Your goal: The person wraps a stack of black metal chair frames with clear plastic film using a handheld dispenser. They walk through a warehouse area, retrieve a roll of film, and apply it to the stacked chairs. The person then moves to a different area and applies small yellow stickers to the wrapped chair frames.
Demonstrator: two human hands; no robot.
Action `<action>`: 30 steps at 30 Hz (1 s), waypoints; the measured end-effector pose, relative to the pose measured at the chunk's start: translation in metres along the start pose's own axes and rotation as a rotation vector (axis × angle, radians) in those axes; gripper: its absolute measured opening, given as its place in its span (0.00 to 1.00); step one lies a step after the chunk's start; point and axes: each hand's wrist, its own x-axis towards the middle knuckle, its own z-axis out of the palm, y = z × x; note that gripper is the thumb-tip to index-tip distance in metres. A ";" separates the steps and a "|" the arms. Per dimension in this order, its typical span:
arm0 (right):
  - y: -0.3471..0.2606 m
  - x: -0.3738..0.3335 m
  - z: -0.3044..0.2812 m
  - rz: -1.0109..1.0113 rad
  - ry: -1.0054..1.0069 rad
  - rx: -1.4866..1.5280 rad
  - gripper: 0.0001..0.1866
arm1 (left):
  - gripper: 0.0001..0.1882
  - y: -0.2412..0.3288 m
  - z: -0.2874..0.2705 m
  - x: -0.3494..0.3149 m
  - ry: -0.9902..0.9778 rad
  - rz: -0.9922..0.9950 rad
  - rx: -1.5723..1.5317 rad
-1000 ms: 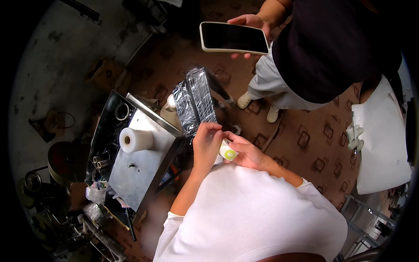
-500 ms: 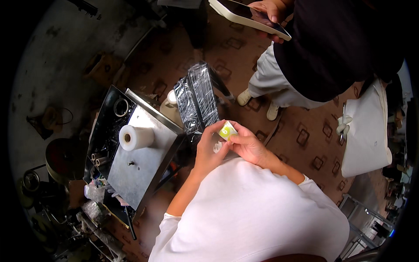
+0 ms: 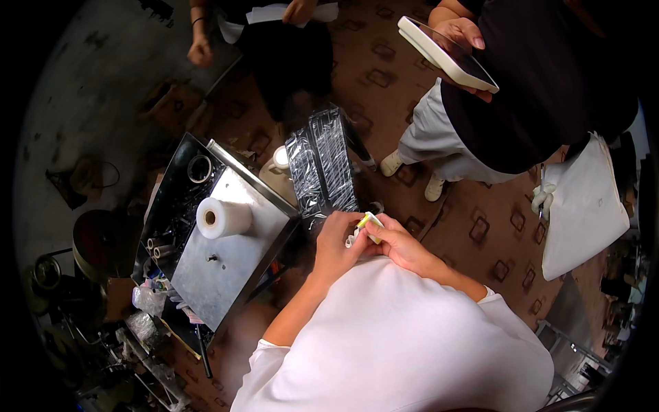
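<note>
Between my two hands, in front of my white shirt, is a small white and yellow-green packet point(image 3: 369, 225), tilted so that mostly its edge shows. The fingers of my left hand point(image 3: 334, 240) close on its left side. My right hand point(image 3: 406, 248) pinches it from the right with the thumb on top. Below it, by my left thumb, a small curled white piece point(image 3: 351, 239) shows; whether it belongs to the packet I cannot tell. Just beyond my hands stands a black padded thing wrapped in clear plastic point(image 3: 322, 161).
To the left, a metal-topped table point(image 3: 223, 275) carries a roll of clear film point(image 3: 224, 218) and a tape roll point(image 3: 199, 169). A person at the upper right holds a phone point(image 3: 449, 55); another at the top holds white paper point(image 3: 268, 14). White sheets point(image 3: 583, 206) hang at the right.
The packet has turned from its printed face to its edge. My hands have shifted slightly down and right in the picture. Another person with paper has come into view at the top.
</note>
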 end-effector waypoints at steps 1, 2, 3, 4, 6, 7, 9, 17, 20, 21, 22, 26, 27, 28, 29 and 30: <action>0.001 0.001 0.000 0.008 0.007 0.001 0.22 | 0.09 0.000 0.001 -0.001 0.006 -0.041 -0.031; 0.002 0.001 0.001 0.016 0.015 0.001 0.22 | 0.09 0.000 0.002 -0.002 0.013 -0.082 -0.062; 0.002 0.001 0.001 0.020 0.023 0.001 0.22 | 0.08 -0.001 0.002 -0.002 0.010 -0.080 -0.052; 0.004 -0.001 0.003 0.023 0.032 0.001 0.22 | 0.08 -0.003 0.002 -0.003 0.007 -0.078 -0.041; 0.005 -0.001 0.004 0.027 0.029 -0.004 0.22 | 0.08 -0.004 0.002 -0.006 0.011 -0.098 -0.046; 0.007 0.000 0.004 0.028 0.018 -0.009 0.23 | 0.08 -0.004 0.001 -0.007 0.017 -0.119 -0.061; 0.006 0.002 0.005 0.027 0.004 -0.023 0.24 | 0.07 -0.002 0.002 -0.006 0.047 -0.188 -0.152; 0.004 0.003 0.005 0.067 -0.033 -0.084 0.22 | 0.02 -0.031 0.006 -0.010 0.071 -0.385 -0.406; 0.001 0.003 0.002 0.095 -0.061 -0.059 0.21 | 0.04 -0.043 0.001 0.002 0.125 -0.505 -0.541; 0.002 0.003 0.002 0.103 -0.074 -0.045 0.20 | 0.04 -0.052 -0.001 0.005 0.159 -0.503 -0.514; 0.000 0.003 0.001 0.103 -0.072 -0.046 0.20 | 0.05 -0.061 0.000 0.010 0.195 -0.496 -0.492; -0.001 -0.001 0.003 0.116 -0.075 -0.040 0.20 | 0.06 -0.113 0.015 0.031 0.279 -0.301 0.039; -0.001 -0.002 0.004 0.119 -0.077 -0.032 0.20 | 0.05 -0.116 0.020 0.036 0.277 -0.278 0.107; -0.002 -0.002 0.004 0.119 -0.078 -0.034 0.19 | 0.05 -0.122 0.020 0.042 0.318 -0.201 0.190; -0.003 -0.003 0.004 0.119 -0.079 -0.036 0.19 | 0.04 -0.128 0.019 0.049 0.358 -0.123 0.273; -0.003 -0.004 0.004 0.121 -0.077 -0.036 0.19 | 0.04 -0.133 0.017 0.057 0.395 -0.047 0.353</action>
